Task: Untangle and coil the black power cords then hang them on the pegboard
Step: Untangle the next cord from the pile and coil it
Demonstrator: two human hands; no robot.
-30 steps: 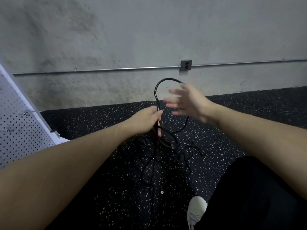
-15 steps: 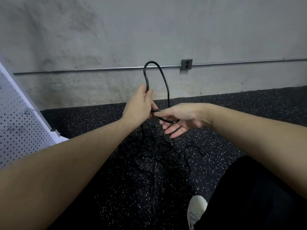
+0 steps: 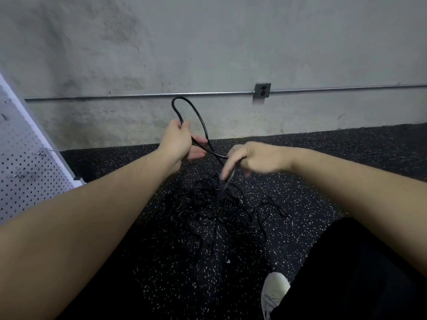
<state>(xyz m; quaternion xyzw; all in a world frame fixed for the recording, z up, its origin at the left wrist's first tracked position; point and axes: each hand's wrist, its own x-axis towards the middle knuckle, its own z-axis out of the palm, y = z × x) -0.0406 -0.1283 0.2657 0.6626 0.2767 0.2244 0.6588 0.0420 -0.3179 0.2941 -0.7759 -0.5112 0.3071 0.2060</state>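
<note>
Bare grey concrete wall [image 3: 208,42] is seen behind a black rubber floor [image 3: 323,158] flecked with white, with a metal conduit [image 3: 138,95] run along the wall to a grey outlet box [image 3: 262,90]. At the floor's left edge, a white pegboard [image 3: 25,172] is propped at a slant, and a few wire hooks [image 3: 46,151] are seen on its face. A tangled heap of black power cords [image 3: 215,209] is spread on the floor near the middle, between the two outstretched bare forearms. One cord is raised from the heap: a tall narrow cord loop [image 3: 187,112] is held upright in front of the wall by the left hand [image 3: 176,144], whose thumb and forefinger are pinched on the strand while the remaining fingers are extended beneath it. From that hand the cord is carried down and to the right, where it is pinched by the right hand [image 3: 249,158], its fingers curled downward around the strand; this hand is blurred, so the exact finger positions cannot be told. Below the right hand the strand is dropped into the heap. The hands are kept apart, the left higher than the right. A white shoe [image 3: 273,292] and a black trouser leg [image 3: 358,273] are seen at the floor's near right corner.
</note>
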